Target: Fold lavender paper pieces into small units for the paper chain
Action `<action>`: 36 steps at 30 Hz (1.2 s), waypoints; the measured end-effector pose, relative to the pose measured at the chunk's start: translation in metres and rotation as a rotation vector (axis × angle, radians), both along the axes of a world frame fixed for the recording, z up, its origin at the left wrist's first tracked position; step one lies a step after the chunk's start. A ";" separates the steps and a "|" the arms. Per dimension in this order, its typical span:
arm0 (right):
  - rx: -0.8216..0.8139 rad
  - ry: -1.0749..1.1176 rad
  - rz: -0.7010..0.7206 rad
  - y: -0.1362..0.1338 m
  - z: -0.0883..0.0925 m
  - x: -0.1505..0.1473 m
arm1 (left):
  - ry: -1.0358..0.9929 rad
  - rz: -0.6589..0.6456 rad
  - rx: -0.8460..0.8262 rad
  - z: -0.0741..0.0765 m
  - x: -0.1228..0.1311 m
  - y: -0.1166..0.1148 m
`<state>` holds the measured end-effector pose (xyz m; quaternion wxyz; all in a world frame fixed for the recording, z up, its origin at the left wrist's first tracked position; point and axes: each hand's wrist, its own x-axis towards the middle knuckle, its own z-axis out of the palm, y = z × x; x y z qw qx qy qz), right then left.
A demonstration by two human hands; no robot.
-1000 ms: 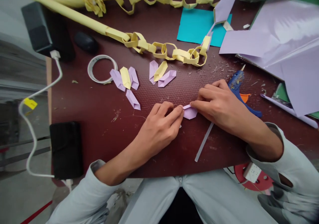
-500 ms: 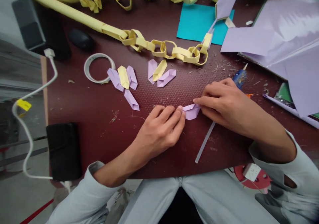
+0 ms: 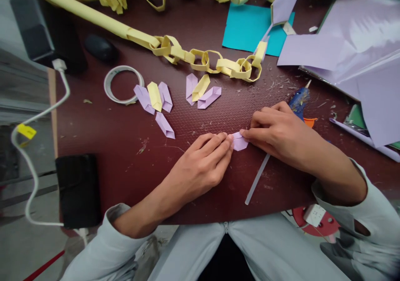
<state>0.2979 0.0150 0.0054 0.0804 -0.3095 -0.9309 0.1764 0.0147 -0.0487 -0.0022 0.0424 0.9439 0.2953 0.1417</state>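
Note:
A small folded purple paper (image 3: 240,142) lies between my two hands near the middle of the table. My left hand (image 3: 206,160) pinches its left end, fingers pressed together. The right end is under the closed fingertips of my right hand (image 3: 276,133). A translucent glue stick (image 3: 258,179) lies just below my right hand. Beyond it, partly hidden by that hand, is a blue glue gun (image 3: 299,101). To the upper left are a yellow folded piece (image 3: 154,96) among purple ones (image 3: 165,126) and another small group (image 3: 209,97).
A yellow paper chain (image 3: 229,67) crosses the table beyond my hands. Further back lies a turquoise sheet (image 3: 245,28), with purple sheets (image 3: 337,51) at right. At left are a tape roll (image 3: 108,85), a mouse (image 3: 100,48), a black phone (image 3: 78,191) and a black box (image 3: 43,33).
The purple paper's raised upper flap now looks flatter. My right hand's fingertips have moved slightly down and left, closer to my left hand.

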 end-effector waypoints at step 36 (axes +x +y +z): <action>0.089 -0.086 -0.002 -0.008 0.012 -0.005 | 0.071 0.014 0.036 0.001 0.006 -0.009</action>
